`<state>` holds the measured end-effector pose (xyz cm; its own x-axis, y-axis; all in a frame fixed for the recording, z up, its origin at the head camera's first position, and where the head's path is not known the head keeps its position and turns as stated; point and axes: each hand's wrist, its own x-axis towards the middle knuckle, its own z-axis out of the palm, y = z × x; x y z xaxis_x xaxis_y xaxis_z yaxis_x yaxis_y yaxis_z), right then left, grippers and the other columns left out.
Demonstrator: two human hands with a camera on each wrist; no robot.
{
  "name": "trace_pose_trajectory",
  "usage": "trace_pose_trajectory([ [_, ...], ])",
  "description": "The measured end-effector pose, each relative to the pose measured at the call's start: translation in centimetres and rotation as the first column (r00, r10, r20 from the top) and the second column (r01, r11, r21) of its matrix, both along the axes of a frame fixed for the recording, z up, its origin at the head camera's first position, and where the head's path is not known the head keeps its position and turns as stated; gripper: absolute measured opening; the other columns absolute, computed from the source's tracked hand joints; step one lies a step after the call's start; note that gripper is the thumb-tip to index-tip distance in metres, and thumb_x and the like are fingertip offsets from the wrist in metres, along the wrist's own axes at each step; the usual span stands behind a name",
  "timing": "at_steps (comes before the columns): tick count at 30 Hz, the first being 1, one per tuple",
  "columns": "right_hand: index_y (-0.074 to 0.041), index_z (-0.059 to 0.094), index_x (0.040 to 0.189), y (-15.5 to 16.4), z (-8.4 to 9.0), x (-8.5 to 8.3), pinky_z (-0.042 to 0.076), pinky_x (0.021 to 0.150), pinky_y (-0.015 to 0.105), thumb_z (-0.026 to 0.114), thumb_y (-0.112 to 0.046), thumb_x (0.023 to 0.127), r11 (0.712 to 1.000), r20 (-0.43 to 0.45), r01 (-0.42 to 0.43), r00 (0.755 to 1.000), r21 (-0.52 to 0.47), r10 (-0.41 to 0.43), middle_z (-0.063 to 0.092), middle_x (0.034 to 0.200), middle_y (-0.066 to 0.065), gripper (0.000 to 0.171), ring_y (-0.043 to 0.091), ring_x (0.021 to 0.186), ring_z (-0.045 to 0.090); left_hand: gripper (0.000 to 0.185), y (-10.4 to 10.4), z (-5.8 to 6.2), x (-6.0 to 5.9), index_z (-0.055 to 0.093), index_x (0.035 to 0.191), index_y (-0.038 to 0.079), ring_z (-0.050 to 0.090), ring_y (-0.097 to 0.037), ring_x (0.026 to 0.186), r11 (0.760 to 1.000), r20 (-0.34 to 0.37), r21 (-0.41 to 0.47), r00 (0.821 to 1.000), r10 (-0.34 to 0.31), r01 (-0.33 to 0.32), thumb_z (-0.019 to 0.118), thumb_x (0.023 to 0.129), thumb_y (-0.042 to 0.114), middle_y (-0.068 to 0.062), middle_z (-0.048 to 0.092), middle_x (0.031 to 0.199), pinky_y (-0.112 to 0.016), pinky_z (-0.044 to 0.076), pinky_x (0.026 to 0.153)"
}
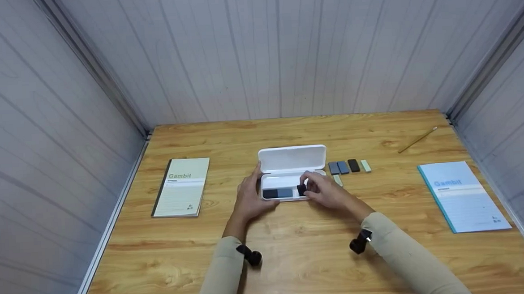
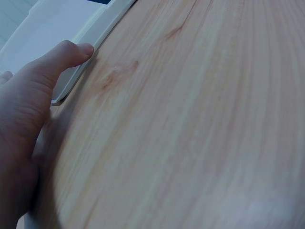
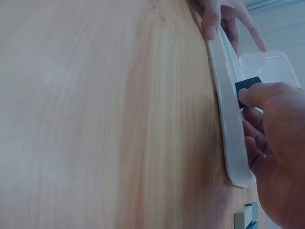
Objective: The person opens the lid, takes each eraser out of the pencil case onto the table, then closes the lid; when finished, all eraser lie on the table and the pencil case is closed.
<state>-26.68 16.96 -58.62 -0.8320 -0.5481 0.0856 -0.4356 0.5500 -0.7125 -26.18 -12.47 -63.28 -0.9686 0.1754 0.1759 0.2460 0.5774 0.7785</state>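
A white case [image 1: 292, 159] lies with its lid up at the middle of the wooden table [image 1: 295, 261]. Its tray [image 3: 231, 143] holds a dark block and a blue-grey block [image 1: 284, 192] at the left. My right hand [image 1: 305, 186] pinches a black block [image 1: 301, 190] [image 3: 248, 86] over the tray's right part. My left hand [image 1: 256, 188] rests at the case's left end with fairly straight fingers. Its thumb [image 2: 64, 56] presses against the tray's front edge [image 2: 90, 43].
A row of small blocks [image 1: 348, 166] lies just right of the case, with a pale green one [image 1: 337, 180] nearer. There is a pencil [image 1: 417, 139] at the back right, a greenish notebook [image 1: 182, 187] at the left and a blue notebook [image 1: 464, 195] at the right. Walls enclose three sides.
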Motion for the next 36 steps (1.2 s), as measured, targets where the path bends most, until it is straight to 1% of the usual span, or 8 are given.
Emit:
trace_pose_trajectory([
  [3,-0.008,0.065,0.122,0.0,-0.1,-0.1,0.051,0.082,0.027,0.075,-0.002,0.103,1.0,0.008,0.012,1.0,-0.023,-0.012,0.073,0.101,0.013,0.022,0.013,0.091,0.063,0.134,-0.1,0.1,0.0,0.025,0.181,0.014,0.057,-0.039,0.15,1.0,0.012,-0.009,1.0,0.003,-0.003,0.102,0.073,0.038,-0.012,0.069,0.157,-0.065,0.033,0.13],
  [10,-0.008,0.066,0.118,-0.1,-0.4,-0.1,0.052,0.082,0.025,0.076,-0.003,0.102,0.998,0.023,0.039,0.999,-0.042,-0.039,0.071,0.109,0.014,0.019,0.016,0.094,0.066,0.134,-0.2,0.1,0.0,0.023,0.182,0.017,0.054,-0.038,0.154,1.0,0.037,-0.013,0.999,0.008,-0.007,0.101,0.074,0.04,-0.012,0.068,0.159,-0.065,0.029,0.135],
  [15,-0.007,0.067,0.117,0.1,-0.4,-0.2,0.052,0.081,0.024,0.078,-0.004,0.103,0.996,0.032,0.047,0.998,-0.079,-0.045,0.072,0.108,0.014,0.019,0.013,0.093,0.064,0.135,-0.1,0.1,0.2,0.023,0.182,0.018,0.053,-0.039,0.155,1.0,0.042,-0.006,0.999,0.007,-0.007,0.1,0.074,0.042,-0.011,0.066,0.161,-0.065,0.027,0.136],
  [22,-0.005,0.067,0.118,0.4,0.1,-0.1,0.052,0.08,0.021,0.078,-0.005,0.103,0.99,0.036,0.065,0.998,-0.123,-0.061,0.074,0.104,0.015,0.018,0.008,0.091,0.063,0.135,-0.1,0.0,0.1,0.023,0.181,0.016,0.054,-0.039,0.154,1.0,0.031,-0.009,1.0,-0.002,0.002,0.101,0.074,0.041,-0.012,0.067,0.159,-0.066,0.03,0.133],
  [27,-0.004,0.066,0.12,0.9,0.8,0.0,0.054,0.085,0.021,0.077,-0.004,0.104,0.978,0.079,0.108,0.992,-0.176,-0.095,0.073,0.11,0.016,0.019,0.013,0.098,0.066,0.134,-0.2,-0.1,-0.1,0.024,0.181,0.015,0.056,-0.04,0.151,1.0,0.018,-0.006,1.0,-0.009,0.009,0.101,0.074,0.04,-0.013,0.069,0.157,-0.067,0.031,0.132],
  [30,-0.002,0.065,0.121,1.3,1.2,-0.1,0.055,0.087,0.02,0.076,-0.001,0.103,0.972,0.098,0.127,0.989,-0.197,-0.11,0.072,0.114,0.019,0.021,0.016,0.101,0.068,0.135,-0.3,-0.1,-0.1,0.023,0.181,0.015,0.055,-0.039,0.152,1.0,0.017,-0.005,1.0,-0.01,0.01,0.101,0.074,0.04,-0.012,0.068,0.158,-0.067,0.03,0.133],
  [32,0.0,0.065,0.122,1.6,1.4,-0.1,0.056,0.087,0.018,0.076,0.0,0.103,0.969,0.111,0.135,0.987,-0.209,-0.114,0.072,0.115,0.021,0.022,0.017,0.099,0.07,0.135,-0.3,-0.1,-0.1,0.023,0.182,0.015,0.054,-0.038,0.153,1.0,0.019,-0.006,1.0,-0.008,0.008,0.101,0.074,0.04,-0.011,0.067,0.159,-0.066,0.03,0.133],
  [36,0.005,0.064,0.122,2.6,1.5,-0.4,0.056,0.083,0.016,0.075,0.004,0.102,0.958,0.123,0.144,0.985,-0.246,-0.117,0.071,0.114,0.025,0.023,0.012,0.095,0.068,0.135,-0.2,0.0,-0.1,0.023,0.182,0.016,0.054,-0.038,0.153,1.0,0.02,-0.01,1.0,-0.007,0.007,0.101,0.074,0.04,-0.012,0.066,0.16,-0.066,0.029,0.134],
])
